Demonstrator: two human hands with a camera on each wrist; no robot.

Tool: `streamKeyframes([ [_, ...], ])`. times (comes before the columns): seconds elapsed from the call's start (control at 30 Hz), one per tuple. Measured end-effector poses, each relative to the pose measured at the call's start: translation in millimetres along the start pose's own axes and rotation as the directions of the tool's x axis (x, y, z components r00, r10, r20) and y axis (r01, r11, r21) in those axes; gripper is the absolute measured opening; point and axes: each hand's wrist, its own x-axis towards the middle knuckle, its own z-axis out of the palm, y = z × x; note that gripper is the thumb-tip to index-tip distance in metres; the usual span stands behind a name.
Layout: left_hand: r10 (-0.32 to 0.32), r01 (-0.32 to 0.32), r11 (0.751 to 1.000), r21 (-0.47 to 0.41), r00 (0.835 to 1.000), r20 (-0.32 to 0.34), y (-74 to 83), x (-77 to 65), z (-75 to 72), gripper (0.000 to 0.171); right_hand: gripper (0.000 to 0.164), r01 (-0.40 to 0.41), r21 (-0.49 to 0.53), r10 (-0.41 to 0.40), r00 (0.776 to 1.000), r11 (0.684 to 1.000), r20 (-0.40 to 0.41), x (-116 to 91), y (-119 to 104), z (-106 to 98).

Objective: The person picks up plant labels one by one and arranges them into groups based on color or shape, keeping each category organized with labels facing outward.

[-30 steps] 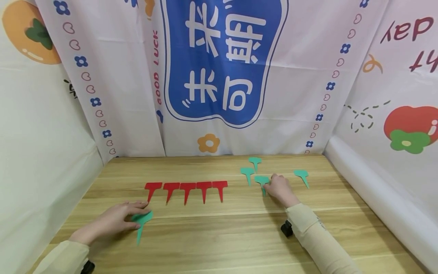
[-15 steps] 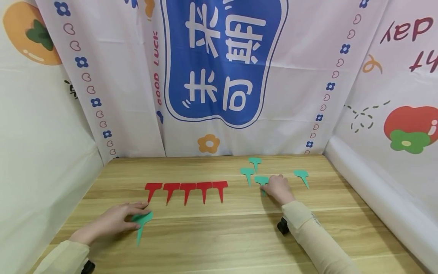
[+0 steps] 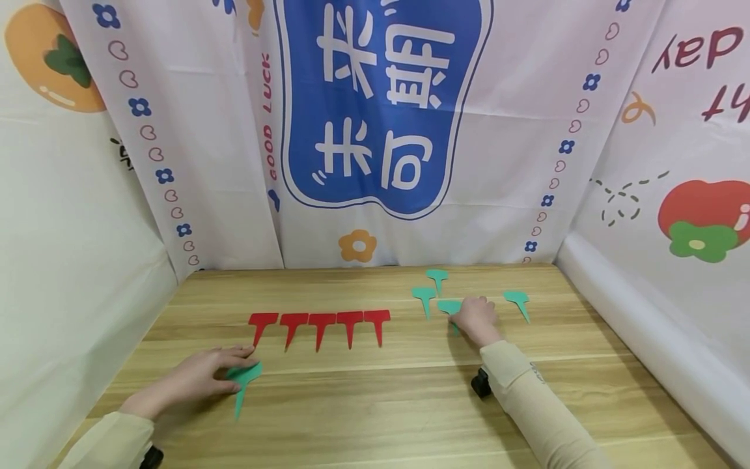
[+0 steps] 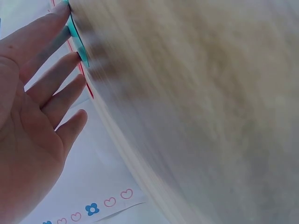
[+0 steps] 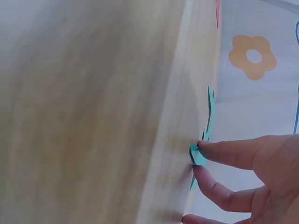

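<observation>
Your left hand (image 3: 200, 373), spread, touches a green T-shaped plant label (image 3: 249, 372) with its fingertips; your right hand (image 3: 477, 319) pinches a second green label (image 3: 448, 306)

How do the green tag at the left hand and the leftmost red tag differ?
The green tag lies nearer the person; the red tag ends a farther row. The left hand partly covers the green tag's head; the red tag's head is uncovered. Both are T-shaped.

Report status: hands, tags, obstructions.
Left hand touching near green tag. Right hand pinching far green tag. Two green tags close beyond right hand's; nothing visibly blocking.
</observation>
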Motion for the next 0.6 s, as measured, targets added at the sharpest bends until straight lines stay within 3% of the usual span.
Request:
streamKeyframes([
  [0.3, -0.024, 0.024, 0.998, -0.054, 1.000, 0.013, -0.6, 0.9, -1.5, 0.050, 0.053, -0.043, 0.009, 0.043, 0.999, 0.999, 0.007, 2.1, -1.1, -0.3],
  [0.6, -0.025, 0.026, 0.999, -0.046, 0.999, 0.020, -2.7, 2.1, 0.0, 0.050, 0.049, -0.050, 0.020, 0.050, 0.999, 0.999, -0.001, 2.3, -1.1, -1.1],
])
